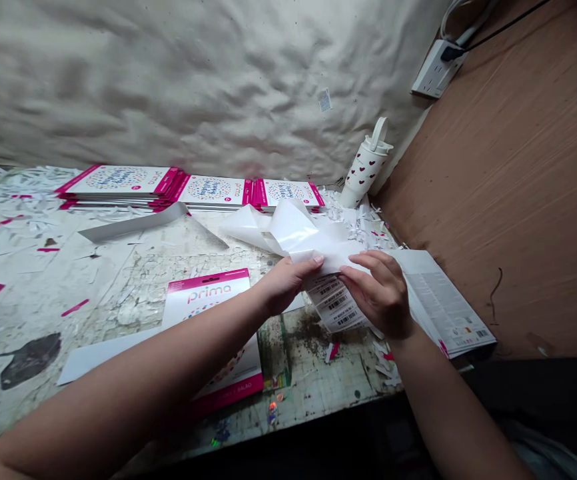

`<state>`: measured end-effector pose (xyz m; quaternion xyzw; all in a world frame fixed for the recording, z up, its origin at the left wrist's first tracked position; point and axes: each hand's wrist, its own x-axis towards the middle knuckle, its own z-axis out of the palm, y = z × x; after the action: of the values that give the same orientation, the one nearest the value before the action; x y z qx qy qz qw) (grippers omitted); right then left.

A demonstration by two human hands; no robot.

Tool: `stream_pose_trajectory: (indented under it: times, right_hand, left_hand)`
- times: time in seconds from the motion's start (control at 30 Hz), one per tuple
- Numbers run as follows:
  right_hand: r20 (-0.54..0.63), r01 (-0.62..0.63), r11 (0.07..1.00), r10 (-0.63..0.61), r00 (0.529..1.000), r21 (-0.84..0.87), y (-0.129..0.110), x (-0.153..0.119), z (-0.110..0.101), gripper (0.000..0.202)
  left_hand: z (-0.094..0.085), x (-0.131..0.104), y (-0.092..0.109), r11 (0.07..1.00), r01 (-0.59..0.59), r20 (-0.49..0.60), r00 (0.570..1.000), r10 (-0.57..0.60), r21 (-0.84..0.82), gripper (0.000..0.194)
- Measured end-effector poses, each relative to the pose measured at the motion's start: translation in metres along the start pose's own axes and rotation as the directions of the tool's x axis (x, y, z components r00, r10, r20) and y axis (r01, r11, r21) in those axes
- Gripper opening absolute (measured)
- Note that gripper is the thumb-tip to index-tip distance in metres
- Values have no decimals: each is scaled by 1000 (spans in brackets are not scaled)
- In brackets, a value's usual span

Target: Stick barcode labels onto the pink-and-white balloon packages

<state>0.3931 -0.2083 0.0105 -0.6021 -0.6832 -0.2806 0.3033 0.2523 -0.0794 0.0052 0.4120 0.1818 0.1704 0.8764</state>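
Observation:
Over the front part of the table, my left hand (293,283) pinches a glossy white strip of barcode label sheet (336,303), thumb on top. My right hand (383,290) is at the right side of the same strip, its fingers closed on the edge; its thumb is mostly hidden. Rows of printed barcodes hang below the hands, while the white backing (293,227) curls up and away behind them. Under my left forearm lies a white and magenta "prima" package (208,290), partly covered by the arm.
Stacks of similar packages (123,180) line the back by the wall covering. A white tumbler with hearts (366,167) stands in the back corner. Packages lie back side up (441,300) at the right by the brown wall, below a power strip (438,70). Paper scraps (13,220) litter the left.

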Motion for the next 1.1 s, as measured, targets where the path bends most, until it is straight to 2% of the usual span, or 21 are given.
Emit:
stream_pose_trajectory:
  times: [0.07, 0.13, 0.2, 0.23, 0.3, 0.33, 0.37, 0.4, 0.47, 0.5, 0.53, 0.57, 0.6, 0.63, 0.7, 0.8, 0.87, 0.97, 1.03, 1.1]
  right_hand:
    - [-37, 42, 998, -44, 998, -49, -5, -5, -2, 28]
    - [-41, 17, 1000, -17, 999, 4, -17, -7, -6, 27]
    - [-65, -131, 971, 146, 987, 202, -33, -6, -9, 27]
    - [-69, -224, 914, 262, 963, 339, -42, -5, -9, 31]
    - [15, -377, 731, 449, 893, 568, -58, -1, -3, 52]
    - [102, -430, 652, 478, 872, 624, -64, 1, 3, 64]
    - [208, -474, 604, 458, 864, 641, -70, 3, 10, 73]
    - [317, -506, 592, 399, 860, 628, -73, 5, 20, 78]
    - [485, -519, 644, 252, 838, 562, -75, 9, 40, 77]
    - [541, -503, 686, 187, 820, 526, -74, 11, 51, 78]
    - [586, -482, 726, 134, 799, 490, -73, 13, 61, 80]
    - [623, -459, 762, 95, 776, 456, -70, 15, 69, 84]
    - [661, -446, 789, 68, 748, 423, -68, 17, 77, 88]
    - [700, -444, 805, 50, 712, 393, -66, 19, 82, 92]
    - [776, -471, 814, 40, 629, 339, -63, 24, 88, 99]
    - [847, -557, 783, 73, 526, 278, -63, 28, 88, 101]
    - [851, -601, 753, 109, 513, 266, -63, 28, 86, 100]
    - [849, -670, 699, 174, 498, 250, -60, 25, 83, 94]
    - [854, -732, 643, 232, 465, 224, -57, 24, 77, 89]
    - [837, -770, 601, 292, 462, 215, -60, 27, 68, 84]
  left_hand:
    - [1, 7, 1, 998, 56, -85, 995, -56, 3, 28]
    - [-1, 22, 5, 995, 101, -170, 981, -96, 18, 21]
    - [-8, 39, 16, 992, 123, -223, 968, -116, 18, 20]
    - [-13, 46, 25, 991, 132, -243, 962, -121, 29, 25]
    - [-26, 50, 49, 951, 164, -294, 952, -84, 261, 41]
    - [-33, 45, 62, 880, 186, -319, 947, -42, 436, 47]
    - [-42, 34, 76, 779, 207, -338, 941, 7, 592, 47]
    - [-52, 19, 90, 644, 222, -346, 936, 70, 732, 44]
    - [-75, -24, 111, 401, 243, -330, 930, 164, 883, 30]
    - [-88, -49, 118, 192, 258, -294, 935, 196, 947, 26]
    - [-102, -75, 121, -14, 278, -272, 946, 174, 960, 20]
    - [-116, -100, 122, -157, 293, -276, 953, 125, 943, 13]
    - [-130, -123, 119, -242, 307, -296, 952, 82, 920, 11]
    - [-142, -144, 114, -264, 326, -326, 944, 46, 908, 18]
    - [-162, -174, 102, -210, 390, -394, 919, 21, 897, 34]
    - [-178, -194, 86, -96, 516, -515, 857, 35, 851, 42]
    - [-181, -198, 83, -66, 568, -568, 823, 11, 821, 33]
    - [-186, -204, 88, -18, 584, -584, 809, -71, 811, 24]
    - [-189, -210, 94, 86, 584, -572, 810, -130, 808, 27]
    - [-189, -214, 100, 259, 567, -531, 823, -201, 782, 29]
